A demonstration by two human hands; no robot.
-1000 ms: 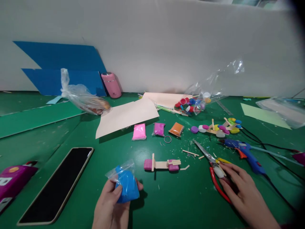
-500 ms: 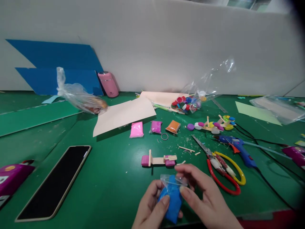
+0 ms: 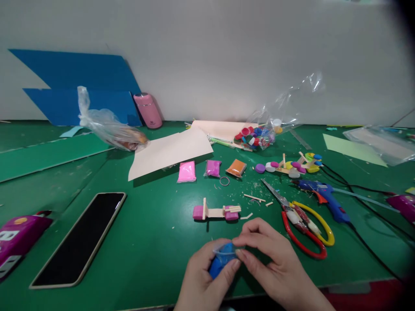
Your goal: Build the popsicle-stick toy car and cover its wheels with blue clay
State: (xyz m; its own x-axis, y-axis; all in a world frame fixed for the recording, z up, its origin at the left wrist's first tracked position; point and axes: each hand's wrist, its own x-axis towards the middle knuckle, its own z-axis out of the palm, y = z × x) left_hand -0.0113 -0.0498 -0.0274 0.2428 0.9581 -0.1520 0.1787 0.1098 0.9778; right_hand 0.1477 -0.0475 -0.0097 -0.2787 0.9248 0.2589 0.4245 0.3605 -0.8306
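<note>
A small clear bag with blue clay [image 3: 218, 267] is held low over the table's front edge. My left hand [image 3: 207, 276] wraps round its left side, thumb across the front. My right hand [image 3: 270, 261] pinches the bag's clear upper rim between thumb and index finger. Just beyond my hands lies a small piece [image 3: 215, 213] made of two pink blocks joined by a wooden strip, with sticks on top. Further back are a bright pink packet [image 3: 187, 171], a purple packet [image 3: 213, 168] and an orange packet [image 3: 236, 168], near a thin ring [image 3: 224, 181].
Scissors [image 3: 303, 224] and a blue glue gun [image 3: 324, 196] with its cable lie at the right. A phone [image 3: 79, 239] and a purple power strip [image 3: 22, 239] are at the left. Behind stand a pink flask [image 3: 148, 111] and a bag of bottle caps [image 3: 256, 137].
My hands have drawn closer together, and my fingers now cover more of the blue bag. My right fingers have closed on its upper rim. The view has shifted slightly.
</note>
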